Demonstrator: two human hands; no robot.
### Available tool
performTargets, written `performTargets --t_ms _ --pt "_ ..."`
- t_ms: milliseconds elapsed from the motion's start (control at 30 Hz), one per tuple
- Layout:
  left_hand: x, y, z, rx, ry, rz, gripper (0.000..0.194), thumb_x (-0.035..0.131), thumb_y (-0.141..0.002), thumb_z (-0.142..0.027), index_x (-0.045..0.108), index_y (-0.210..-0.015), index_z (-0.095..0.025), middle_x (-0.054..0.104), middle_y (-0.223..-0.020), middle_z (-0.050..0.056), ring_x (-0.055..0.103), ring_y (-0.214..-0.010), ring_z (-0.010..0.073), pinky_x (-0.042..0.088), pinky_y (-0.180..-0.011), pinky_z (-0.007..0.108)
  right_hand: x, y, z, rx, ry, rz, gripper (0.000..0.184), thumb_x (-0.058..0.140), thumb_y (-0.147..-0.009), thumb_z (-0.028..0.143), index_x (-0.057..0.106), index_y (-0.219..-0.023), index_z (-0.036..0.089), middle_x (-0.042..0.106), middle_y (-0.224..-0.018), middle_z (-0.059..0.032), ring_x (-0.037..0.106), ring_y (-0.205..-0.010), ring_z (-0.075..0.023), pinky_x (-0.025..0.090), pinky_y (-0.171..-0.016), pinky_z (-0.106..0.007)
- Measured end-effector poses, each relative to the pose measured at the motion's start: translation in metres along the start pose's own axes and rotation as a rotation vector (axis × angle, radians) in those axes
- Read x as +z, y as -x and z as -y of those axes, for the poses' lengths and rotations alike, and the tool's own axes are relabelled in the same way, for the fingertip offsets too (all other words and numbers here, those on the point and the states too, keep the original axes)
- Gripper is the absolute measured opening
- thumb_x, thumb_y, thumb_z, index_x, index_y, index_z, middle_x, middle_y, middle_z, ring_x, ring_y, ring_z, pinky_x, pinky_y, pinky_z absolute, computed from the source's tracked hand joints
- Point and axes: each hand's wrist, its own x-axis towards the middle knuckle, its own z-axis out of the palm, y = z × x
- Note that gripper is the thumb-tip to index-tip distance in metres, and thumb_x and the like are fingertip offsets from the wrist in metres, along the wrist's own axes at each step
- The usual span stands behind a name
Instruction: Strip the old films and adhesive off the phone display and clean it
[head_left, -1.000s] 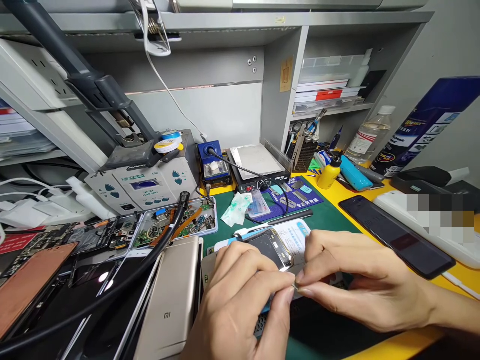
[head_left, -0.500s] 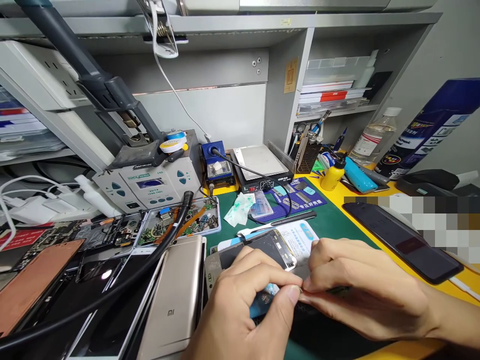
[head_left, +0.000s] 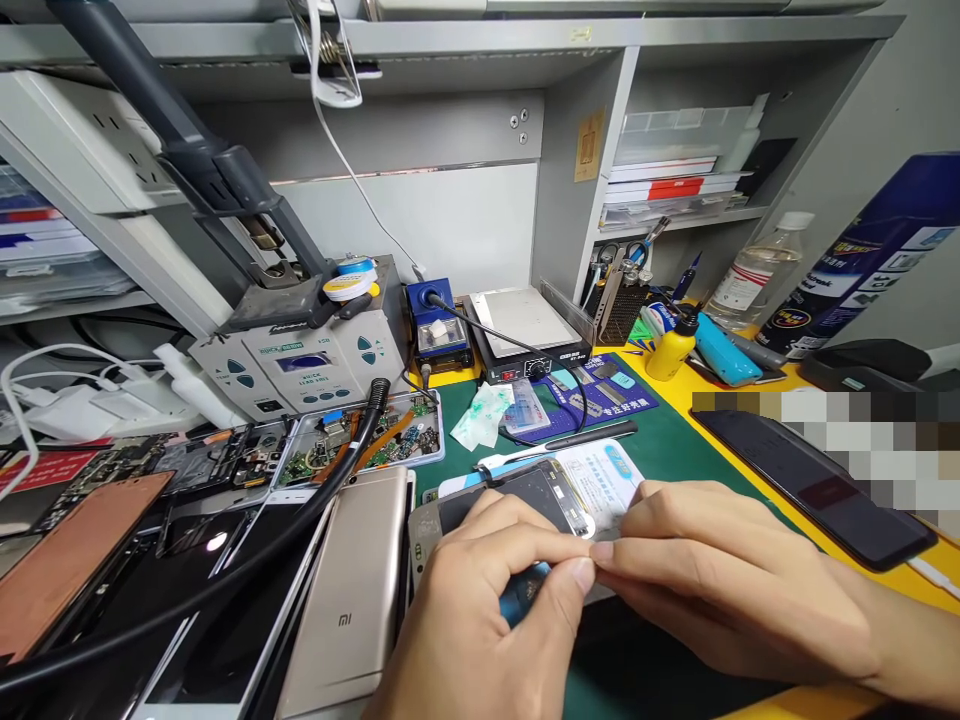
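Observation:
My left hand (head_left: 495, 600) pinches with thumb and forefinger at the front of the mat; whatever is between the tips is too small to make out. Against those tips press the closed fingers of my right hand (head_left: 735, 580), and what they grip is hidden too. Just beyond both hands lies an opened phone part with a black back (head_left: 525, 495), partly covered by my left fingers. A white and blue printed card (head_left: 600, 470) shows behind it. Something blue (head_left: 521, 598) is visible through the gap under my left hand. The green mat (head_left: 675, 450) spreads beneath.
To the left lie a gold phone (head_left: 345, 600), a black hose (head_left: 255, 575) and a tray of circuit boards (head_left: 431, 420). A hot-air station (head_left: 315, 375) and a heating plate (head_left: 525, 325) stand behind. At right are a black phone (head_left: 810, 490) and a yellow bottle (head_left: 671, 345).
My right hand has turned, its thumb now showing against the left fingertips. Both hands stay together in about the same place. The whole view has shifted slightly.

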Motion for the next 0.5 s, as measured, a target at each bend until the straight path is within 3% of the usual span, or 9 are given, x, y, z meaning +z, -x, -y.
performTargets --t_ms 233,500 --pt "-0.0005 -0.0005 -0.0005 -0.015 0.015 0.007 0.020 0.061 -0.091 -0.018 0.080 -0.092 -0.025 0.074 -0.087 -0.001 0.068 -0.088 0.0143 0.052 -0.079 0.023 0.0004 0.0004 0.0006 -0.015 0.042 0.016 0.021 0.062 -0.090 0.003 0.066 -0.108 0.012 0.068 -0.077 -0.0064 0.060 -0.066 -0.0156 0.047 -0.056 -0.027" --pt "-0.0012 -0.0013 -0.0057 -0.068 -0.046 -0.014 0.015 0.062 -0.089 -0.022 0.076 -0.084 -0.023 0.074 -0.090 -0.001 0.069 -0.088 0.0157 0.051 -0.078 0.023 0.0003 -0.0031 0.0015 0.034 -0.044 -0.032 0.015 0.064 -0.090 0.004 0.066 -0.102 0.013 0.069 -0.076 -0.0061 0.064 -0.066 -0.0142 0.052 -0.060 -0.026"
